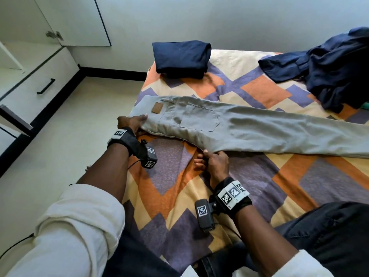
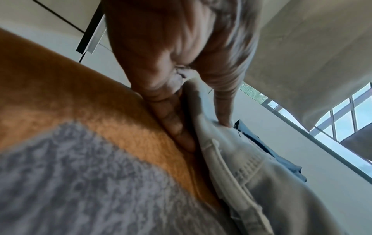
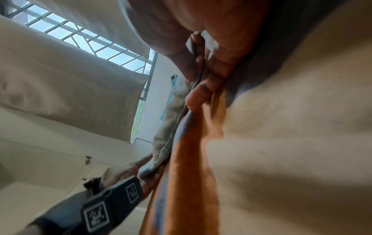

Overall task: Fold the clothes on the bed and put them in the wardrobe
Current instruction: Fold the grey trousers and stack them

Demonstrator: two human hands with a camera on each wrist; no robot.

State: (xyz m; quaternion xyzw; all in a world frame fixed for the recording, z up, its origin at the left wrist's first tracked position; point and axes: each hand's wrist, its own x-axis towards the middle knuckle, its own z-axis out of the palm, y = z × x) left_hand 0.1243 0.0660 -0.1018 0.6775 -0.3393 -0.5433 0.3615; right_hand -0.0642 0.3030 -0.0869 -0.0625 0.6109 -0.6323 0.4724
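Note:
Grey jeans [image 1: 249,126] lie lengthwise across the patterned bed, folded leg on leg, waistband to the left. My left hand [image 1: 132,122] pinches the waistband corner [image 2: 203,111], thumb on top and fingers beneath. My right hand [image 1: 211,158] pinches the near edge of the jeans at the crotch seam [image 3: 196,76]. A folded navy garment [image 1: 181,56] sits at the bed's far left corner. A crumpled navy heap of clothes [image 1: 329,64] lies at the far right.
The white wardrobe [image 1: 40,62] stands to the left, a door [image 1: 79,21] swung open and a drawer with a black handle [image 1: 46,86] below. Pale floor [image 1: 69,146] runs between wardrobe and bed [image 1: 269,90]. A dark garment [image 1: 329,230] lies at the bed's near right.

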